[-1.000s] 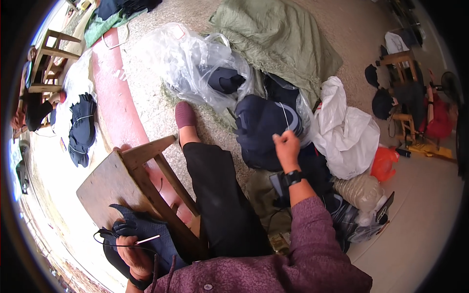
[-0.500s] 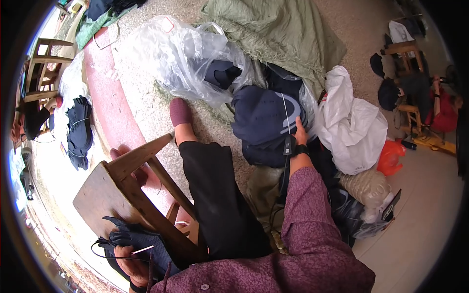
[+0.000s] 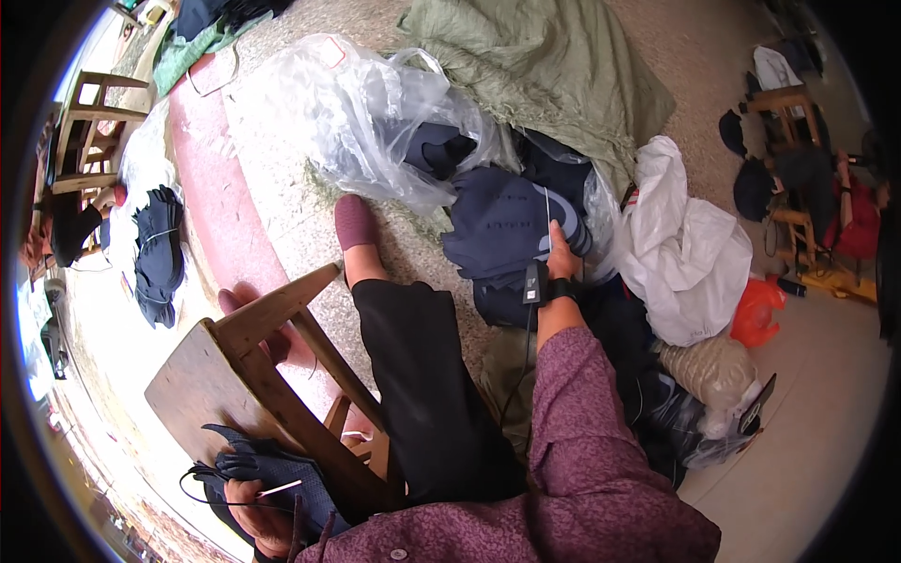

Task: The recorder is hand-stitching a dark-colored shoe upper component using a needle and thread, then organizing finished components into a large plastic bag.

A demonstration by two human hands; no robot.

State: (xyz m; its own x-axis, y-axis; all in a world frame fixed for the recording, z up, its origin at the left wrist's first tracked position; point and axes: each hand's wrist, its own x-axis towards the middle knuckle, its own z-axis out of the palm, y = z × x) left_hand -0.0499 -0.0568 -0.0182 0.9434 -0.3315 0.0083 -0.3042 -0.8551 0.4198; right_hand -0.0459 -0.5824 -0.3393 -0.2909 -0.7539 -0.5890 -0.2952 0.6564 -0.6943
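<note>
My right hand (image 3: 561,256) grips the right edge of a bundle of dark blue cut fabric pieces (image 3: 497,223), with a thin white tie across it. Fingers beneath the bundle are hidden. A black strap and a small black box with a cable sit at that wrist. At lower left, my left hand (image 3: 258,516) is closed on dark blue fabric pieces (image 3: 298,474) beside the wooden bench. A thin white stick (image 3: 280,488) juts out from these fingers, and a black cable loops past them.
A wooden bench (image 3: 197,375) stands at my left. Clear plastic (image 3: 347,113), a green sack (image 3: 554,66) and a white bag (image 3: 685,244) surround the bundle. An orange bag (image 3: 758,311) lies at right. Another tied dark bundle (image 3: 160,253) lies at far left. A person in red (image 3: 856,216) sits at far right.
My right hand has shifted slightly left with the edge of the fabric bundle, and its top pieces have moved a little. My left hand keeps its hold. The whole view has shifted slightly.
</note>
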